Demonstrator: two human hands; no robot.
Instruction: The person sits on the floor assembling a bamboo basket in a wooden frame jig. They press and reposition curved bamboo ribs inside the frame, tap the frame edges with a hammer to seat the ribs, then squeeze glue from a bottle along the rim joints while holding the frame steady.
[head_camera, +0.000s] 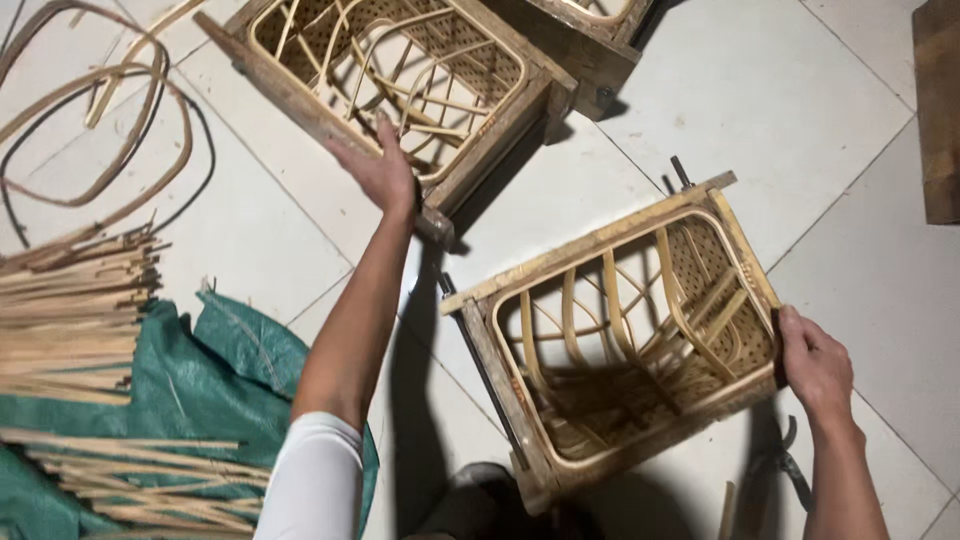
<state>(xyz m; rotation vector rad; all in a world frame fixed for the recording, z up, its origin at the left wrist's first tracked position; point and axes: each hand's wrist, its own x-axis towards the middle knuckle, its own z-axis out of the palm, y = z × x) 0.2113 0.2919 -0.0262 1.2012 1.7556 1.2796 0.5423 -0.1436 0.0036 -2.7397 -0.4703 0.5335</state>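
- The near basket (620, 340) is pale yellow cane with a fine dotted weave, in a tan wooden frame.
- The far basket (400, 70) looks the same.
- The sheet (215, 380) is teal green.
- The sleeve (312, 480) is white.
- The floor tiles (780, 110) are off-white.

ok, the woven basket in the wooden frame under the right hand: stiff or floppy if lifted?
Likely stiff: the basket sits inside a wooden frame. Probably heavy for its size, given those thick boards. The right hand grips one edge, so it may tilt.
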